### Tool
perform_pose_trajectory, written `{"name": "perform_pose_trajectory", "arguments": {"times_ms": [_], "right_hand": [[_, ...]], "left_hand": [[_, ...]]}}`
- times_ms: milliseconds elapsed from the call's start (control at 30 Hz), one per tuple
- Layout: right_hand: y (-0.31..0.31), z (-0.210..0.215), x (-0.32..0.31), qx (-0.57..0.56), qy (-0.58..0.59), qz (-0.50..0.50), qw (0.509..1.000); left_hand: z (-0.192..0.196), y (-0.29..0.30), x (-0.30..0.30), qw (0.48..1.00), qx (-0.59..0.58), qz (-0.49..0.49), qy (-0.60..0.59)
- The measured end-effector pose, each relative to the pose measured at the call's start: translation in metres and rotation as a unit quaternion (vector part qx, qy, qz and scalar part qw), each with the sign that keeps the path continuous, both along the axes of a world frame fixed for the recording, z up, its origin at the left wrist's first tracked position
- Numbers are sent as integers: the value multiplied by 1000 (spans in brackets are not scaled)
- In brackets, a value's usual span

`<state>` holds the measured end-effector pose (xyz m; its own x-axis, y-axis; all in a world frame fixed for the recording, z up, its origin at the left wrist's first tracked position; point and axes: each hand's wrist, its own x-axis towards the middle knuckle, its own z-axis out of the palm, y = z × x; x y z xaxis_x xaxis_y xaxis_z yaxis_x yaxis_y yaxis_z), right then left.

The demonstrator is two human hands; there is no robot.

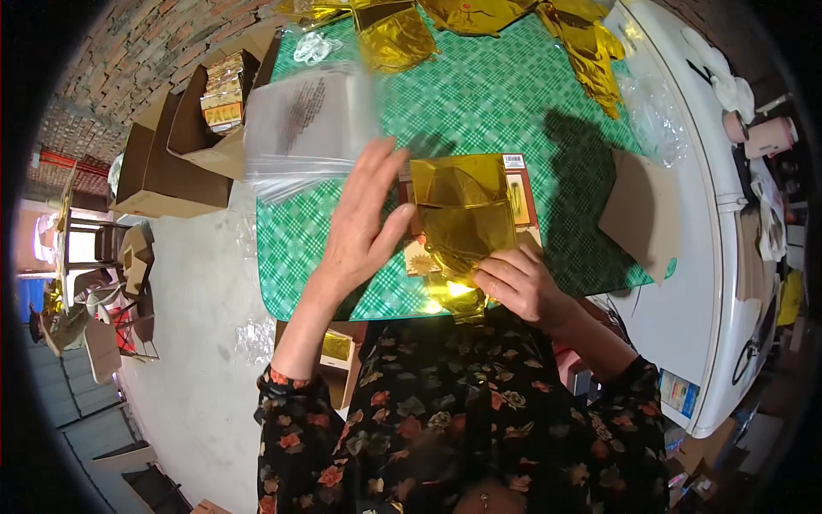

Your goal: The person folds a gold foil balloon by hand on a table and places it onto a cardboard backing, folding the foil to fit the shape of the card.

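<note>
A folded gold foil piece (467, 193), which looks like a flat, deflated balloon, lies over a printed brown card (531, 214) near the table's front edge. Its shiny lower end hangs toward my lap. My right hand (522, 283) has its fingers closed on the foil's lower right part. Beside the card's left edge, my left hand (364, 210) hovers with fingers stretched and thumb apart, holding nothing. Clear plastic bags (300, 120) are stacked just beyond it, at the table's left side.
More crumpled gold foil pieces (394, 38) lie along the far edge of the green checked table (479, 94). A cardboard piece (642, 210) rests at the right, beside a white fridge-like cabinet (693, 257). Left of the table stand open cardboard boxes (163, 167), one holding printed cards (224, 90).
</note>
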<state>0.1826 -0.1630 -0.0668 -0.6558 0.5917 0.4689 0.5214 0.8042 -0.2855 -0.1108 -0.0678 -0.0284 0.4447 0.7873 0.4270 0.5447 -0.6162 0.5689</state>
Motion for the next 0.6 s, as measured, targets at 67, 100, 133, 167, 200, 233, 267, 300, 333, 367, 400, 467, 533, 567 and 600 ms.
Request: {"name": "perform_pose_trajectory", "arguments": {"times_ms": [67,100,133,167,200,233,267,300,333,367,400,467,533,567,600], "right_hand": [[-2,-1,1,-10,5,-11,1000],[-3,-1,1,-11,6,-12,1000],[-4,-1,0,-18,2,-15,1000],[-4,-1,1,-25,-3,-21,999],[-5,-1,1,-26,-2,-23,999],[-6,-1,0,-24,0,-19,1000],[-6,-1,0,-22,3,-16,1000],[-7,-2,0,-23,3,-18,1000],[-7,-4,0,-22,4,-22,1000],[-7,-5,0,-21,5,-26,999],[-7,-5,0,-22,6,-27,999],[-5,-6,0,-17,17,-27,999],[-4,-8,0,-17,19,-27,999],[-4,-9,1,-15,21,-25,999],[-3,-8,1,-16,21,-27,999]], "left_hand": [[-4,17,17,1000,7,-24,-3],[-8,25,23,998,11,-53,17],[-11,33,29,996,16,-81,38],[-15,41,38,994,21,-99,43],[-18,45,44,994,21,-100,44],[-21,49,50,990,34,-118,63],[-25,52,54,986,47,-138,81],[-31,56,56,986,46,-140,81],[-37,59,58,982,49,-148,103],[-42,60,59,978,53,-157,125],[-47,60,59,978,53,-158,126],[-53,60,56,969,78,-168,166],[-56,59,56,967,84,-168,172],[-56,59,57,966,92,-166,179],[-56,58,57,965,91,-167,178]]}}
